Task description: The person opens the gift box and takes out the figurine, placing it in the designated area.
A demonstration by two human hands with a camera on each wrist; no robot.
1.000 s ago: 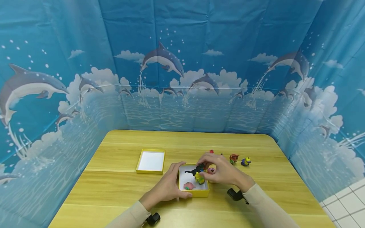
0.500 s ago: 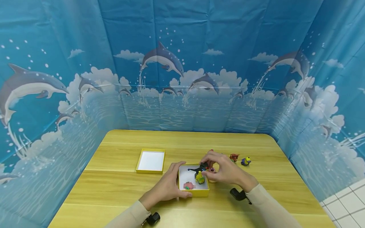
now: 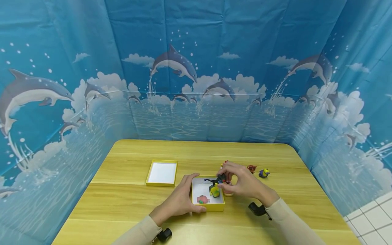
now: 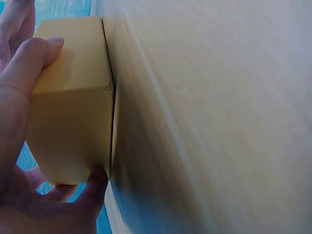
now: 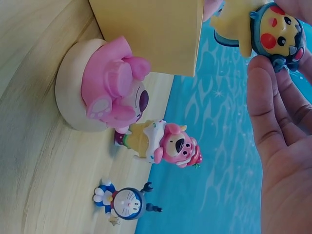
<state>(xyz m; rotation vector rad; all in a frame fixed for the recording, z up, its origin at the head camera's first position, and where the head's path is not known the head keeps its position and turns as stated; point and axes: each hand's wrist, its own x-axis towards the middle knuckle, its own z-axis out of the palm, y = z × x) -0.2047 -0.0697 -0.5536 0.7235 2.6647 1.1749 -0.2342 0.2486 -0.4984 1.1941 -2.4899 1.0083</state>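
My left hand grips the yellow box from its left side, thumb on the near wall, fingers round the far corner. Inside the open box lie a pink figurine and a yellow-green figurine. My right hand pinches a dark-hooded figurine over the box's right wall. In the right wrist view this hooded figurine has a yellow face with red cheeks. Below it, a pink bear figurine on a round cream base stands beside the box.
Left of the box lies its lid, white inside up. Further right on the wooden table stand a reddish-brown figurine and a purple-yellow one. Behind the box are a strawberry-capped bear figurine and a blue cat figurine.
My right hand has shifted slightly to the right, taking the dark-hooded figurine with it towards the box's right wall. The left hand and box have stayed put.
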